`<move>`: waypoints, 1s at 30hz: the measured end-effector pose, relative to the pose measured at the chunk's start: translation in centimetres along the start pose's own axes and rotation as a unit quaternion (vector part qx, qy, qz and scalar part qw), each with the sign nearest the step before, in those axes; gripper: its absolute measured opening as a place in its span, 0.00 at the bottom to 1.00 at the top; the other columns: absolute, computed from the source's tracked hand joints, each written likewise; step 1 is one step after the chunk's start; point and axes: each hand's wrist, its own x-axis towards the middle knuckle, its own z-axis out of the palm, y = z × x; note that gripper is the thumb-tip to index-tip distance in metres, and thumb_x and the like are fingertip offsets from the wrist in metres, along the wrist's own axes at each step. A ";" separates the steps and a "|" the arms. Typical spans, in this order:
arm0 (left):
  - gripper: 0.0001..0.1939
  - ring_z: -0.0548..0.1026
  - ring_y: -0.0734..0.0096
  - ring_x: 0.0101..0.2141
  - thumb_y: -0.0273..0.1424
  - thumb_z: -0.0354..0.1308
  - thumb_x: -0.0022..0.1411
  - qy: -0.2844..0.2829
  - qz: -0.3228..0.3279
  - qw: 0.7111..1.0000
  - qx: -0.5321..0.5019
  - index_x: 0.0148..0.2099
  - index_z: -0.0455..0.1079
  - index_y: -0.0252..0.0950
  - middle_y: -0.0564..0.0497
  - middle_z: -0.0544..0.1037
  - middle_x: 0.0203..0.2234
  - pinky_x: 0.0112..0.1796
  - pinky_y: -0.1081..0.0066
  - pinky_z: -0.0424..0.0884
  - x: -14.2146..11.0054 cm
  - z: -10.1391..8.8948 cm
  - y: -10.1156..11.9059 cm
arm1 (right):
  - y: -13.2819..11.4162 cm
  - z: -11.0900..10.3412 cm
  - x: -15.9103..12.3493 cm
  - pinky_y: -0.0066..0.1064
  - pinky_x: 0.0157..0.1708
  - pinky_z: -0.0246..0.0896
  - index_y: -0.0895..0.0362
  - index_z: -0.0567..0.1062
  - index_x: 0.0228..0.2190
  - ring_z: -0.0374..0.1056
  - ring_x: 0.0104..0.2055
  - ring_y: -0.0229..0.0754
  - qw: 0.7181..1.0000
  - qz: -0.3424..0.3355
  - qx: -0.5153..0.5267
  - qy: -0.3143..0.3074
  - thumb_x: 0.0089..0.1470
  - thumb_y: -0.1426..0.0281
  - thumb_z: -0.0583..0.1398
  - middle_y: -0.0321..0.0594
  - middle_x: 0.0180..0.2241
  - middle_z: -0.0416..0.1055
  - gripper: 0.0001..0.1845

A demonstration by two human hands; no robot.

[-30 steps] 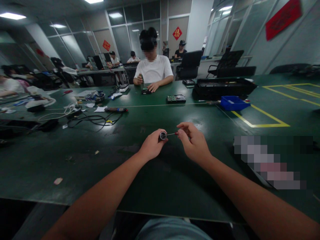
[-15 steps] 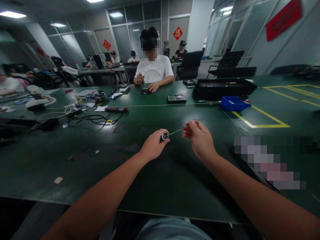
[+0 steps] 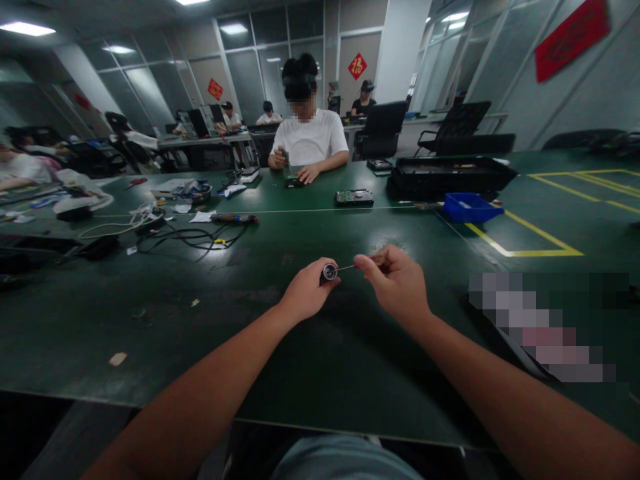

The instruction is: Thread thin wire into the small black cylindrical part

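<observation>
My left hand [image 3: 309,291] is closed around a dark, short cylinder [image 3: 329,273], whose silver-rimmed round end faces me. From that end a screwdriver [image 3: 346,268] with a thin metal shaft runs right to my right hand [image 3: 399,280]. The thumb and fingers of this hand pinch the screwdriver's handle, which is mostly hidden, though a bit of red shows by the thumb. The shaft's tip is at the cylinder's end face; how deep it sits I cannot tell. Both hands are above the green table [image 3: 320,367].
Across the table a person [image 3: 310,137] works on a small dark device. Ahead lie a hard drive [image 3: 354,197], a blue bin [image 3: 471,207] and a long black tray [image 3: 450,177]. A pen-like tool [image 3: 235,218] and black cables [image 3: 193,239] are at left. A blurred-out object [image 3: 540,327] lies right.
My right hand's fingers have closed on the screwdriver, with the thumb now further left along it. The shaft lies more level. My left hand and the cylinder have stayed in place.
</observation>
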 end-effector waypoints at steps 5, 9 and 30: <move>0.13 0.74 0.66 0.40 0.31 0.58 0.63 -0.001 0.004 1.000 -0.004 0.50 0.68 0.39 0.50 0.76 0.40 0.42 0.67 0.68 0.0 0.2 -0.5 | -0.4 -0.2 -0.2 0.29 0.19 0.48 0.53 0.63 0.18 0.56 0.17 0.33 0.997 -0.031 -0.070 0.014 0.52 0.54 0.64 0.30 0.15 0.61 0.23; 0.12 0.73 0.67 0.40 0.31 0.58 0.63 0.000 0.013 1.000 -0.004 0.50 0.68 0.40 0.50 0.76 0.41 0.41 0.68 0.67 0.0 0.1 -0.7 | -0.2 -0.1 -0.4 0.29 0.21 0.54 0.54 0.69 0.24 0.63 0.20 0.36 0.998 -0.043 -0.053 -0.012 0.53 0.56 0.64 0.34 0.20 0.70 0.17; 0.12 0.74 0.68 0.39 0.31 0.58 0.62 0.004 0.000 1.000 -0.001 0.49 0.68 0.40 0.50 0.76 0.41 0.41 0.69 0.68 0.1 -0.1 -0.5 | -0.6 -0.3 -0.4 0.32 0.29 0.60 0.56 0.71 0.45 0.71 0.30 0.40 0.993 -0.062 -0.022 -0.098 0.62 0.65 0.54 0.38 0.30 0.73 0.13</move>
